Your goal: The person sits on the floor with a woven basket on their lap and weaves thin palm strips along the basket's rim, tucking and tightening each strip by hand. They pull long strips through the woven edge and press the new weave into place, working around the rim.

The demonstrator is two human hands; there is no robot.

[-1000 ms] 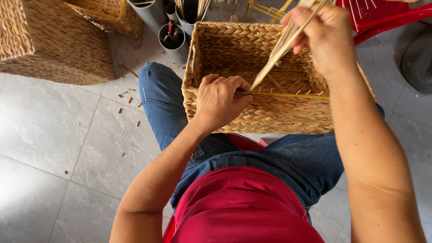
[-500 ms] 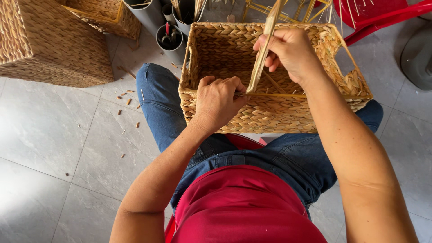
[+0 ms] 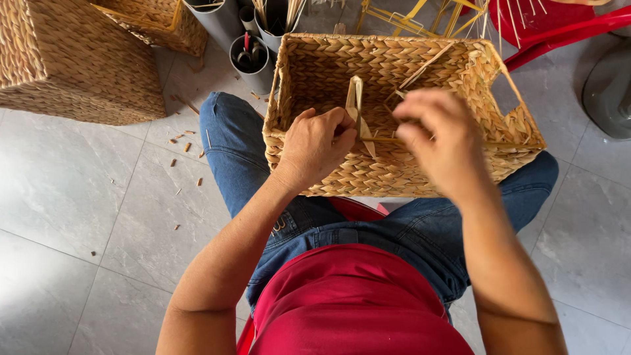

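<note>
A rectangular woven straw basket (image 3: 453, 72) rests on my lap, its opening facing up. My left hand (image 3: 317, 144) grips the basket's near rim, fingers curled over the edge. My right hand (image 3: 437, 141) hovers over the near rim, fingers pinched on a flat pale straw strip (image 3: 357, 108) that loops up from the rim and bends back down between my two hands. Loose strip ends stick up inside the basket.
Two more woven baskets (image 3: 72, 62) stand on the grey tiled floor at the far left. Grey tubes (image 3: 253, 59) holding tools and straw stand behind my left knee. A red plastic chair (image 3: 559, 26) and yellow wire frames lie at the back right. Straw scraps litter the tiles.
My right hand has come down from high above the basket to the near rim, pulling the long strip down so it folds into a short loop. My left hand stays on the rim.
</note>
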